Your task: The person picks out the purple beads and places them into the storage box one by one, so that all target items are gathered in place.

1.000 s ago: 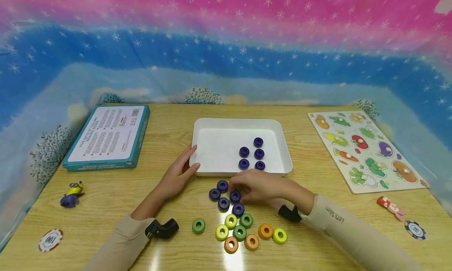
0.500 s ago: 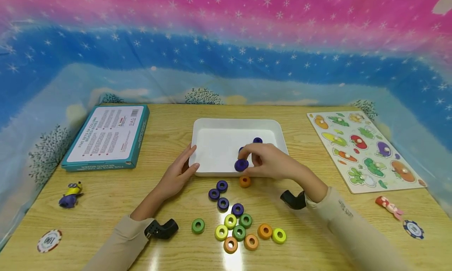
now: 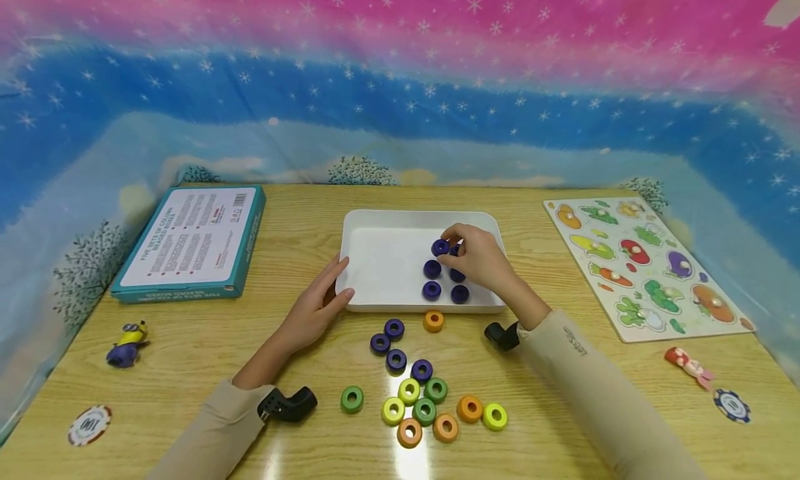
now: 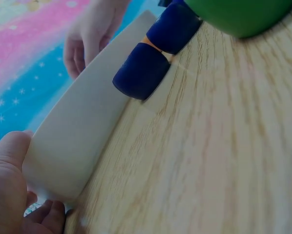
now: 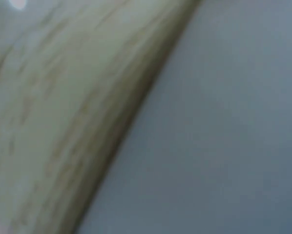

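My right hand (image 3: pixel 480 256) pinches a dark purple ring-shaped bead (image 3: pixel 440 248) between thumb and fingers, over the right half of a white tray (image 3: pixel 381 258). Several more purple beads (image 3: pixel 432 290) lie in the tray, two of them partly covered by this hand. My left hand (image 3: pixel 314 310) holds the tray's front left corner. In the left wrist view, its thumb (image 4: pixel 14 148) lies against the tray wall (image 4: pixel 82 126) and its fingertips are low at the corner. The right wrist view is blurred, showing only the tray's pale wall (image 5: pixel 199 136) and wood; no fingers appear there.
In front of the tray lie an orange bead (image 3: pixel 434 321), purple beads (image 3: pixel 396 360), and green, yellow and orange beads (image 3: pixel 424 412). A teal box (image 3: pixel 187 244) stands left, a vegetable puzzle board (image 3: pixel 650 268) right. Small figures (image 3: pixel 128 344) and poker chips (image 3: pixel 89 425) lie near the sides.
My right hand picked up a purple bead from the table, set it down in the tray's front part, or carried it back; it now holds one farther back. An orange bead came into sight.
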Action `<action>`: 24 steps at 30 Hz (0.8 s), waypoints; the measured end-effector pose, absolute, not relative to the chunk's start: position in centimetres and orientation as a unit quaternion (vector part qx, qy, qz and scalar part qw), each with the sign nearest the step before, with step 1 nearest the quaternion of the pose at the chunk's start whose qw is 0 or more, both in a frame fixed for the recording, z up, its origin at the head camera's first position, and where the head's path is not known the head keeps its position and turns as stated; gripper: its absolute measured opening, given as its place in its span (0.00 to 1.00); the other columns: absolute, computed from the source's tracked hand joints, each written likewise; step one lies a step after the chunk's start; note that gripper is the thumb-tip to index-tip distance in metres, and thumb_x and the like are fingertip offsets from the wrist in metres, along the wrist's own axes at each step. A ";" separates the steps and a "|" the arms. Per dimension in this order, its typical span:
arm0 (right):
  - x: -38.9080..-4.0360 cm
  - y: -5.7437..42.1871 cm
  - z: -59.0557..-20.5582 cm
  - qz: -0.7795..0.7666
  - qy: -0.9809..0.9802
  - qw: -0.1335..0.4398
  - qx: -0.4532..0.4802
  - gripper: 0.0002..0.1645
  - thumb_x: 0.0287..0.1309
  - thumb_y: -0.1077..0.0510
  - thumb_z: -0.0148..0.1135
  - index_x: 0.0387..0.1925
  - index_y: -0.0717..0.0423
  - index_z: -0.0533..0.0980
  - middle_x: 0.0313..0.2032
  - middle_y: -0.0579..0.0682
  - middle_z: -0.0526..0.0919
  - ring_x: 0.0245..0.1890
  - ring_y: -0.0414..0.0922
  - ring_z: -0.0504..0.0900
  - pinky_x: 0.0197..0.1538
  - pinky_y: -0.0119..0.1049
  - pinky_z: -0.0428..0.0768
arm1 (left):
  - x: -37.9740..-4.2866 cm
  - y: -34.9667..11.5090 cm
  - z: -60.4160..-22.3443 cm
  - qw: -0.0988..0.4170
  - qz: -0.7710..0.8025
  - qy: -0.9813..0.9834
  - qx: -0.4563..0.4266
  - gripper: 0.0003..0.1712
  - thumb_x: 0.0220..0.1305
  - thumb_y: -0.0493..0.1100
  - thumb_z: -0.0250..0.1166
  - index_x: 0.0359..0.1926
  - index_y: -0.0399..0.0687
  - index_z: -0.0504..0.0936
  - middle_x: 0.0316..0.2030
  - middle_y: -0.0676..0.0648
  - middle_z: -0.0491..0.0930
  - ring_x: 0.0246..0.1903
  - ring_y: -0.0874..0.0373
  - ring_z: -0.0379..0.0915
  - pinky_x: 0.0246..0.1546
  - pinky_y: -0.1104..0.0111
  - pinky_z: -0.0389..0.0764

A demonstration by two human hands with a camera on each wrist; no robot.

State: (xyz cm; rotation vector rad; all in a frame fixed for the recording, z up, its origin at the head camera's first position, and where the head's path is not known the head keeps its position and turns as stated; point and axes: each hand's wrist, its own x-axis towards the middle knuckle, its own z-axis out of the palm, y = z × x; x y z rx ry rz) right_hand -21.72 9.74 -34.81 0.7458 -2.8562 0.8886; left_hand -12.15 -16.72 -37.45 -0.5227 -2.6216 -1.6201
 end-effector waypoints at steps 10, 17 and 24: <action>-23.1 9.1 -36.0 0.269 -0.941 0.006 0.205 0.18 0.44 0.57 0.63 0.39 0.59 0.73 0.32 0.52 0.76 0.26 0.43 0.71 0.28 0.34 0.70 | -12.2 -16.7 -37.5 0.004 -0.524 -0.836 -0.165 0.30 0.61 0.39 0.49 0.62 0.37 0.50 0.62 0.41 0.41 0.61 0.53 0.36 0.55 0.60 0.49; -23.6 8.6 -36.0 0.246 -0.946 -0.005 0.213 0.17 0.43 0.56 0.64 0.37 0.58 0.74 0.32 0.52 0.77 0.29 0.45 0.74 0.32 0.36 0.71 | -12.2 -16.8 -37.4 0.005 -0.521 -0.838 -0.162 0.30 0.61 0.40 0.49 0.62 0.37 0.50 0.62 0.40 0.41 0.61 0.53 0.36 0.55 0.60 0.49; -23.9 8.1 -35.8 0.212 -0.955 -0.041 0.201 0.17 0.43 0.57 0.63 0.38 0.58 0.74 0.33 0.53 0.77 0.31 0.47 0.74 0.33 0.39 0.71 | -12.2 -16.8 -37.4 0.001 -0.523 -0.837 -0.161 0.30 0.61 0.39 0.49 0.62 0.37 0.50 0.62 0.40 0.41 0.60 0.53 0.36 0.55 0.59 0.49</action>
